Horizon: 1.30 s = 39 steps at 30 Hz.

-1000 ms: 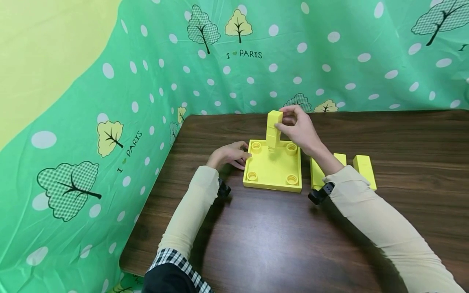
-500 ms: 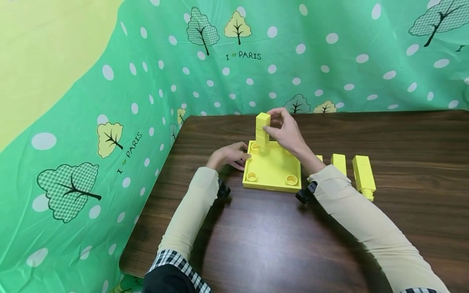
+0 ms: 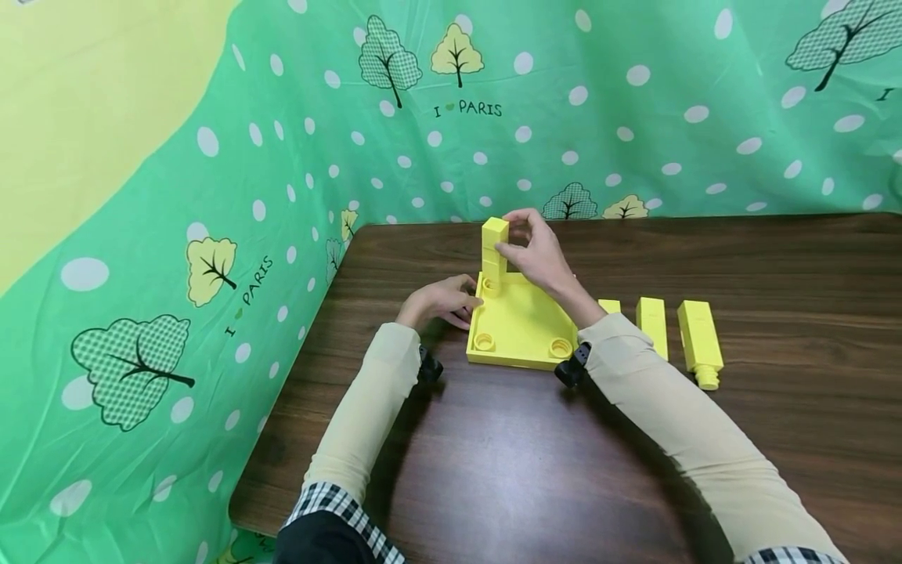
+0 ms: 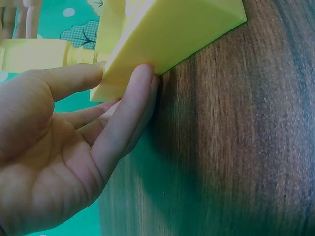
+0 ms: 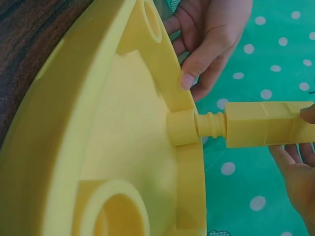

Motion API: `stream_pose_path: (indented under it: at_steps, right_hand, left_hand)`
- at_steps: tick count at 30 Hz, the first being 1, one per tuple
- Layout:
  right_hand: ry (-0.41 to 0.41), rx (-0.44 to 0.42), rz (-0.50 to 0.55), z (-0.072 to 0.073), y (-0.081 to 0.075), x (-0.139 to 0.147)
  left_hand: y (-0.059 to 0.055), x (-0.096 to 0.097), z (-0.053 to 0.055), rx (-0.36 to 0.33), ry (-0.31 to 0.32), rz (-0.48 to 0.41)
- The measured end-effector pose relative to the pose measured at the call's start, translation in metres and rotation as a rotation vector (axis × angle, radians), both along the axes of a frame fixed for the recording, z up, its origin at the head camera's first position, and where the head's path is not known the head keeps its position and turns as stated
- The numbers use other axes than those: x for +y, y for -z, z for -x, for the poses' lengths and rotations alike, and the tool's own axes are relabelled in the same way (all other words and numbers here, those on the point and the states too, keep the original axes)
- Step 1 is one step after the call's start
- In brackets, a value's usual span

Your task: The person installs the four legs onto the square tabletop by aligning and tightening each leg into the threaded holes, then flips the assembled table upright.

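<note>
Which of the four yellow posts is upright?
The post in the right hand, held at the tray's far-left socket; the other three posts lie flat on the table.

Head view was bright; pale glare lay on table (image 3: 517,450); shadows flanked sleeves (image 3: 369,399); wrist views looked dimmer.

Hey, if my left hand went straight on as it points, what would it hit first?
Your left hand would first meet the outer wall of the yellow square base; the fingertips seem to touch it, though exact contact is hard to judge.
</note>
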State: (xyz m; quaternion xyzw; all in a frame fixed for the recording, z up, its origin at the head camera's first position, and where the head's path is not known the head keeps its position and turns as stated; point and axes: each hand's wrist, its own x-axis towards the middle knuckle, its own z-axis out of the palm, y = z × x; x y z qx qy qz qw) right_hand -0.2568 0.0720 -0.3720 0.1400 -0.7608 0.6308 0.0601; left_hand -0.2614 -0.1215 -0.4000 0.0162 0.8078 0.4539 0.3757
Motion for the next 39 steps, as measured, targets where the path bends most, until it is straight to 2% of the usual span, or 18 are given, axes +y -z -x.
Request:
stream_pose_path:
  at_steps: [6, 12, 16, 21, 32, 35, 39]
  right_hand:
    - [-0.007, -0.017, -0.033, 0.000, 0.001, -0.003]
    - [-0.033, -0.037, -0.025, -0.014, -0.009, -0.006]
    - [-0.032, -0.038, -0.045, -0.010, -0.001, -0.006]
    - [-0.014, -0.017, -0.079, -0.002, 0.009, -0.007]
    - [0.029, 0.074, -0.169, -0.006, 0.005, -0.007]
    - [0.062, 0.072, -0.181, -0.008, 0.002, -0.007]
    - [0.092, 0.022, -0.154, -0.007, -0.001, -0.006]
  left_hand:
    - [0.002, 0.000, 0.001, -0.005, -0.004, -0.001]
    - [0.003, 0.001, 0.001, -0.008, -0.003, 0.004]
    - [0.003, 0.001, 0.000, -0.014, -0.010, 0.011]
    - [0.002, 0.001, -0.001, -0.016, -0.010, 0.009]
    - [-0.002, 0.002, -0.001, -0.001, -0.006, 0.010]
    - [-0.002, 0.002, -0.001, -0.002, -0.009, 0.013]
    - [-0.002, 0.002, -0.001, -0.003, -0.009, 0.011]
